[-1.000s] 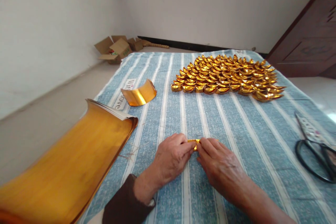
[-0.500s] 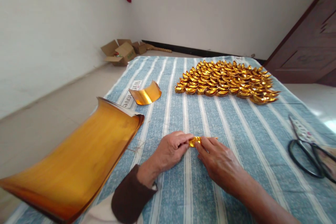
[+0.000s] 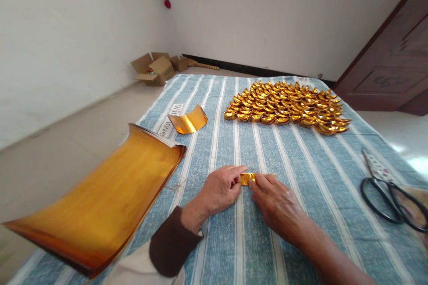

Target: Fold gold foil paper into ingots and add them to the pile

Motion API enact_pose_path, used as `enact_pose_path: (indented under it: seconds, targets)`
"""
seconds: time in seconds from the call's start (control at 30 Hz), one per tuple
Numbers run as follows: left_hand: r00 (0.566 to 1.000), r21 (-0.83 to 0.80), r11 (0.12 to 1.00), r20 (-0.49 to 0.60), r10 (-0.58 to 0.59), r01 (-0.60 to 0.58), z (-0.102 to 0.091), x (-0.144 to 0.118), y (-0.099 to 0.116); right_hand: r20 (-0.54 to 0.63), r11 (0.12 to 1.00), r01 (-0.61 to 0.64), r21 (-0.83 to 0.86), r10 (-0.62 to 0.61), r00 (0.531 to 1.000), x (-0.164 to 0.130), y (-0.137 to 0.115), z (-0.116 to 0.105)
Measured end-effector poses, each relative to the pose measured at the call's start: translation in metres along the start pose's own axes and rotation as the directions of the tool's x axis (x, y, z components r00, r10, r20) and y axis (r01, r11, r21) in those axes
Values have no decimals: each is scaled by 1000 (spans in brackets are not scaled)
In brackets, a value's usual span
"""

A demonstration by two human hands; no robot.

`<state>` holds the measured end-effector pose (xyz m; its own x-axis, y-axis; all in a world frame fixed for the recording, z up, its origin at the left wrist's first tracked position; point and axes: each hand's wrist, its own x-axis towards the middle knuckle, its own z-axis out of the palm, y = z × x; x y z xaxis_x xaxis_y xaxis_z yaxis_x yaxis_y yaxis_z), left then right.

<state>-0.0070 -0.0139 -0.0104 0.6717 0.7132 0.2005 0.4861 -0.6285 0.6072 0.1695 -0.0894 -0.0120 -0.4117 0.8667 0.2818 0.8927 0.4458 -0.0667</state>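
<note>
A narrow folded strip of gold foil paper [image 3: 246, 179] lies flat on the striped cloth, between my two hands. My left hand [image 3: 223, 189] pinches its left end, with the fingers pressed together. My right hand [image 3: 274, 198] presses down on the strip's right part, its fingers together over the foil and hiding much of it. Farther off on the right stand rows of gold foil ingots [image 3: 284, 104]. To the left lie a large stack of gold paper sheets [image 3: 100, 196] and a small curled stack of gold paper [image 3: 190, 121].
Black-handled scissors [image 3: 384, 200] lie at the right side of the blue-and-white striped cloth [image 3: 207, 164]. Open cardboard boxes [image 3: 157, 71] stand on the floor beyond the table's far left corner. A brown door [image 3: 384, 62] is at the right.
The view has shifted slightly. Both hands stay in nearly the same place on the foil strip, which now looks flatter and smoother between them.
</note>
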Motion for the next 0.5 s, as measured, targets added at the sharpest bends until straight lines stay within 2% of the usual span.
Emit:
enact_pose_path:
  seconds: [0.1,0.37,0.5]
  targets:
    - [999,36,999,4,-41,40,0,2,4,-3,1000,-7,8,7,1000,-1,0,1]
    - [983,73,986,96,-158,151,-7,7,13,4,999,-16,33,16,1000,-1,0,3]
    - [968,-2,977,137,-210,212,-12,8,10,-2,999,-14,45,14,1000,0,1,0]
